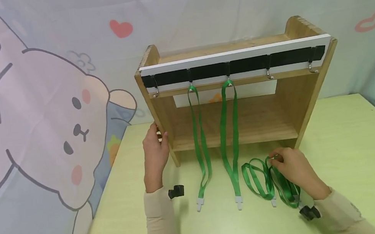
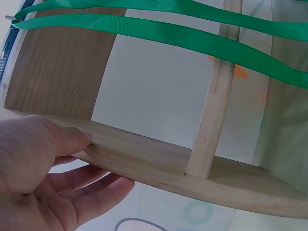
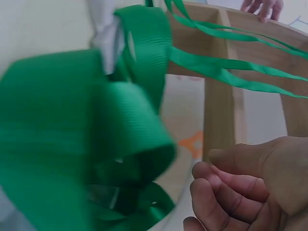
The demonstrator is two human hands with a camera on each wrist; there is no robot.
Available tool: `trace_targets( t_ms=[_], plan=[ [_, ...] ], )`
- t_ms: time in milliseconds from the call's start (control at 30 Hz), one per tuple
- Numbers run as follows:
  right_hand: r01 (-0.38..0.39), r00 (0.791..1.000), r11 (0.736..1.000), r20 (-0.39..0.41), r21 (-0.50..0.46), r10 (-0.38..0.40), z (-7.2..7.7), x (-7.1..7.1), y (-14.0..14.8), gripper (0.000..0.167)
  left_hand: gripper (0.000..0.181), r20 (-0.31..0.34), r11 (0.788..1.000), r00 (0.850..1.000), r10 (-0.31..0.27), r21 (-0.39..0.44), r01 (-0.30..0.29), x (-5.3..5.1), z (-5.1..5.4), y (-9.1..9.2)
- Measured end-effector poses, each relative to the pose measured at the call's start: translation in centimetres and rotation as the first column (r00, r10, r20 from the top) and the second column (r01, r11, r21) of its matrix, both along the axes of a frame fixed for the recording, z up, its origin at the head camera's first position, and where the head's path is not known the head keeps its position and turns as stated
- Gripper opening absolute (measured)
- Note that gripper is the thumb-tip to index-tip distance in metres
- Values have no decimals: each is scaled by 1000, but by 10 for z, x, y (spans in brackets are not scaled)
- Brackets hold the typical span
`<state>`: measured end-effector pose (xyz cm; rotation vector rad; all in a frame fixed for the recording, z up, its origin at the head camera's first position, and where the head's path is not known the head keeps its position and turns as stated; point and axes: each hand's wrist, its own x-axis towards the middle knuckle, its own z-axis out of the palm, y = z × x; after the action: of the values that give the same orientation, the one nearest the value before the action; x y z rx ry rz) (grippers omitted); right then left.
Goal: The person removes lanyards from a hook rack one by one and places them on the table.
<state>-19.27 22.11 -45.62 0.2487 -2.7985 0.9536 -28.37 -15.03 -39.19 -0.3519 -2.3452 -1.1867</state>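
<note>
Two green lanyards hang from hooks on a wooden rack. My left hand grips the rack's left side panel; in the left wrist view its thumb lies on one face of the panel, fingers behind. On the table, two coiled green lanyards lie below the rack's right part. Over them is my right hand, fingers loosely curled. In the right wrist view, no ribbon shows between thumb and fingers, beside large green loops.
A white board with a black strip spans the rack's top front and carries several metal hooks, three without lanyards. The rack stands on a pale yellow-green table. Behind it hangs a printed cloth with a cartoon animal.
</note>
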Motion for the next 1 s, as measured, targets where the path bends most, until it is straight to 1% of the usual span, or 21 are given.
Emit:
trace_targets(
  t_ms=[100, 233, 367, 467, 533, 667, 733, 833, 1000],
  plan=[
    [3, 1000, 1000, -2, -10, -3, 6, 2, 0, 13, 38, -2, 1000, 1000, -6, -1, 6, -1, 0, 0],
    [-8, 999, 1000, -36, -16, 7, 18, 7, -2, 11, 38, 4, 1000, 1000, -10, -2, 10, -2, 0, 1],
    [-16, 994, 1000, -110, -14, 14, 35, 9, -5, 8, 38, 16, 1000, 1000, -3, 1, 3, -1, -1, 2],
    [-12, 980, 1000, -201, -28, 6, 51, 8, -9, 7, 38, 5, 1000, 1000, 5, 2, -5, 0, -1, 1],
    [-15, 961, 999, -277, -50, 0, 61, 7, -12, 6, 38, -3, 1000, 1000, 7, 1, -7, 1, -1, 0],
    [-32, 905, 994, -424, -105, -16, 82, 3, -20, 5, 37, -5, 1000, 1000, 9, 7, -9, 1, 0, -1],
    [-45, 878, 990, -478, -131, -24, 91, 0, -25, 6, 37, 1, 1000, 1000, 11, 8, -11, 1, 0, -1],
    [-57, 849, 984, -526, -170, -42, 103, -3, -32, 7, 38, -1, 1000, 1000, 5, 9, -5, 0, -1, -1],
    [-66, 811, 973, -580, -222, -78, 118, -8, -44, 10, 38, -7, 1000, 1000, 2, 3, -2, 0, -1, -1]
  ],
)
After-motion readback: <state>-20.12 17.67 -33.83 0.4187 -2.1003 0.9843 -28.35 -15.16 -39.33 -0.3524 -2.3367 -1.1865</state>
